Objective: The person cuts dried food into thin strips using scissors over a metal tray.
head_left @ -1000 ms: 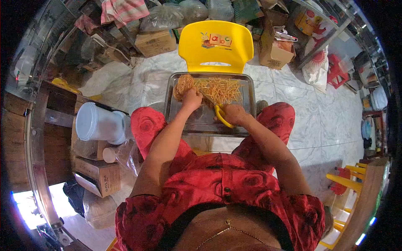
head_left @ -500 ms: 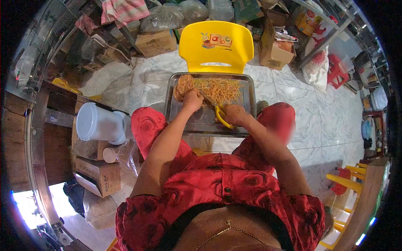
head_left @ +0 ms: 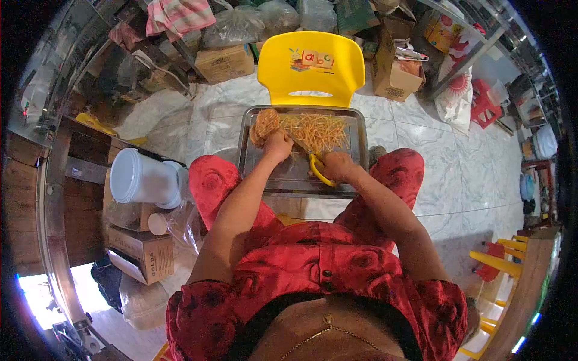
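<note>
A shallow metal tray [head_left: 362, 147] rests in front of my knees. Above its left half, my left hand [head_left: 278, 146] is closed on a rounded orange-brown flat piece [head_left: 265, 125], whose exact kind I cannot make out. My right hand [head_left: 337, 166] grips yellow-handled scissors [head_left: 320, 171] over the tray's middle, their blades pointing up and left toward the piece beside my left fingers. Thin orange-yellow strips [head_left: 322, 131] lie in a loose heap at the tray's far side. My left fingertips are partly hidden against the piece.
A yellow chair [head_left: 311, 63] has its backrest just beyond the tray. On the left stand a white bucket [head_left: 133, 175] and a cardboard box [head_left: 141, 256]. Another open carton [head_left: 397, 78] is at the back right. Yellow stools [head_left: 500, 263] stand at the right edge.
Both hands stay in nearly the same place. The orange-brown piece has shifted and turned slightly in my left hand, and the scissor blades show less clearly.
</note>
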